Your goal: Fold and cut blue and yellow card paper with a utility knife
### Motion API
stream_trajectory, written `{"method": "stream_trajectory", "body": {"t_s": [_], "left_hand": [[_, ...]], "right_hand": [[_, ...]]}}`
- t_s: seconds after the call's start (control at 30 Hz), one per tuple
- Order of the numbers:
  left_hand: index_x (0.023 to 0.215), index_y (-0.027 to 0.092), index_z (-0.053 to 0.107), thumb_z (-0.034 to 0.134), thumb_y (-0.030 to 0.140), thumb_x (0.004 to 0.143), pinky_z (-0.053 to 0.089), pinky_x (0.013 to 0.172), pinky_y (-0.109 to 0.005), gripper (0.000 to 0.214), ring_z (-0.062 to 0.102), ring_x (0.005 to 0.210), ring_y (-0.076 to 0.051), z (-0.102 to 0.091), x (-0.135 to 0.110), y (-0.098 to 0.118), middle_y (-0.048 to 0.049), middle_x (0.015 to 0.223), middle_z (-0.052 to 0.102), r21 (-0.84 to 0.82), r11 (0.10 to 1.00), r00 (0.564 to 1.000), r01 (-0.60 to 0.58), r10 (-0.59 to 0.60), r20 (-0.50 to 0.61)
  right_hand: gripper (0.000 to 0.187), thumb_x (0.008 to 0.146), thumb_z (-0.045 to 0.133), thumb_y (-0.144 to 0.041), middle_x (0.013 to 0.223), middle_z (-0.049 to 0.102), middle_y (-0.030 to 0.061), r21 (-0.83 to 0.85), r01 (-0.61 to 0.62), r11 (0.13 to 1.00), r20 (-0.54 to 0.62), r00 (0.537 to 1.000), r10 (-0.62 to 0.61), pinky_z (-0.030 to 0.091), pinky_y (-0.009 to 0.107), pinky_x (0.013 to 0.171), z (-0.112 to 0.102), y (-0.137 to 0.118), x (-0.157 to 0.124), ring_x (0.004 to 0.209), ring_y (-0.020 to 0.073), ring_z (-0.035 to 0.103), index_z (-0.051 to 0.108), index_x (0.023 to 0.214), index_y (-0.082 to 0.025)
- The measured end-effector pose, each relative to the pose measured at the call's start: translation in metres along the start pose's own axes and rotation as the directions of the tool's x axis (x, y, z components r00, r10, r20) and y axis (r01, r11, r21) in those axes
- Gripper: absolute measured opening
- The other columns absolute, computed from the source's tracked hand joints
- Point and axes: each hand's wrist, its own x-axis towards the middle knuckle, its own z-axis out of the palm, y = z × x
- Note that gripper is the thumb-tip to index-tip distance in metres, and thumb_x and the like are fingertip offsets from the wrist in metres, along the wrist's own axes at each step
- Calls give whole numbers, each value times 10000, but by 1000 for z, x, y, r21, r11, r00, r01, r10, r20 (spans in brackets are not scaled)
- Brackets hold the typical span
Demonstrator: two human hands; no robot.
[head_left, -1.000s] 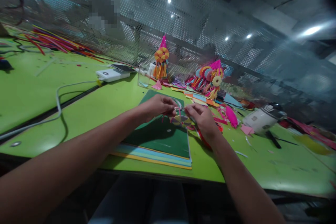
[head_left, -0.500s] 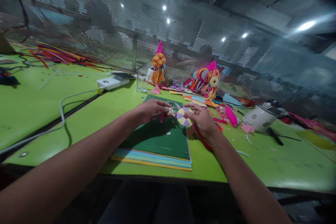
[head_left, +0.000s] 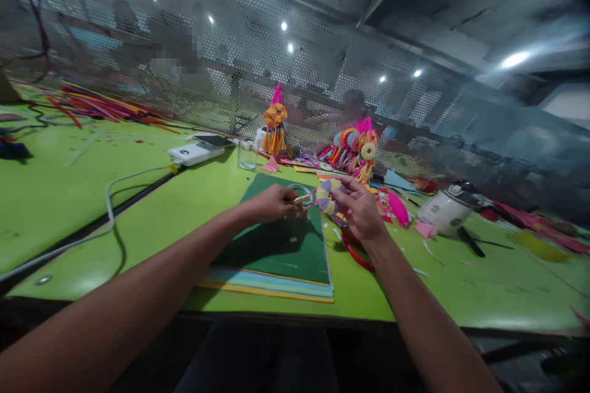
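- One rosette (head_left: 325,196) is pinched by fingers of the right hand (head_left: 362,210).
- Strips (head_left: 302,198), count unclear, are pinched by fingers of the left hand (head_left: 273,203).

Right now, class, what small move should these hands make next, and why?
Probably draw the left hand gently leftward to straighten the thin strands: it seems to pinch them, they reach toward the purple-and-yellow paper flower, and the right hand holds that flower.

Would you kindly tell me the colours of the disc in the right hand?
The disc alternates pale yellow and purple, seen in the head view.
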Motion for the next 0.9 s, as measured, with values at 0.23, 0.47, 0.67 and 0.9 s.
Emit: {"method": "stream_trajectory", "body": {"t_s": [0.23,0.47,0.67,0.9], "left_hand": [[911,127,676,644,219,680,464,668,-265,251,644,748,-176,-4,-9,8,-62,841,719,-391,919,990,-45,92,103],[1074,173,640,650,233,707,470,744,-286,371,670,753,-180,-5,-22,20,-66,848,733,-766,617,932,180,142,333],[1069,147,659,527,621,831,447,840,-367,546,672,890,-255,-2,-16,10,-143,938,738,-794,554,906,250,155,393],[1003,112,690,561,635,825,458,841,-341,567,672,885,-234,-10,-6,3,-149,960,728,-725,677,980,122,32,195]], "right_hand": [[391,676,779,-332,870,681,4,-110,69,992,88,994,-60,515,264,614,12,-27,6,713,146,616,679,1043,-239],[354,710,733,-315,794,674,-7,-385,225,895,308,946,-105,475,253,623,18,-49,40,692,130,588,721,1045,-203],[466,684,751,-262,872,697,-1,-324,117,939,487,871,60,470,234,644,33,-41,53,701,112,601,672,1140,-200],[346,659,775,-252,806,676,14,-441,119,890,530,835,151,458,234,635,43,-42,66,674,113,581,691,976,-139]]}}
